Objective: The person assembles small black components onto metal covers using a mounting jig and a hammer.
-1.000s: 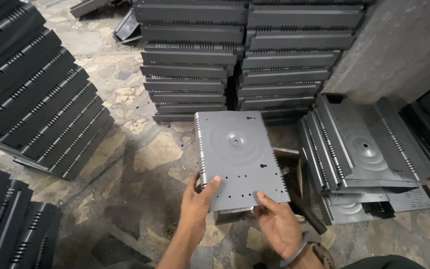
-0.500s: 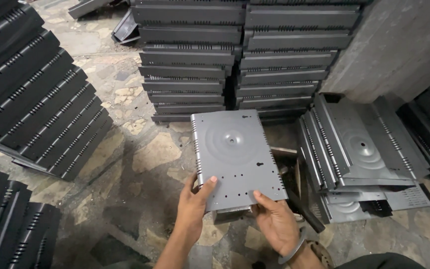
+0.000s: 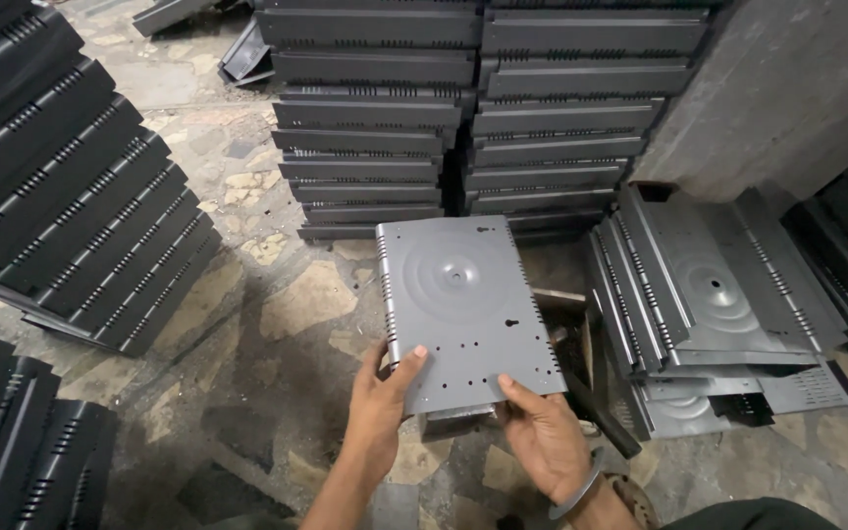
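Note:
I hold a grey sheet-metal panel flat in front of me, with stamped rings in its middle, small punched holes and slotted side flanges. My left hand grips its near left corner, thumb on top. My right hand holds the near right edge from below, thumb over the rim, with a metal bangle on the wrist. Under the panel's near edge a small metal block on the floor partly shows.
Two tall stacks of the same dark panels stand ahead. A leaning row of panels fills the left, more at the lower left. A fanned pile of grey panels lies at the right beside a concrete wall. Stone floor below.
The panel has shifted slightly left and tilted flatter toward me. Both hands keep their grip on its near edge.

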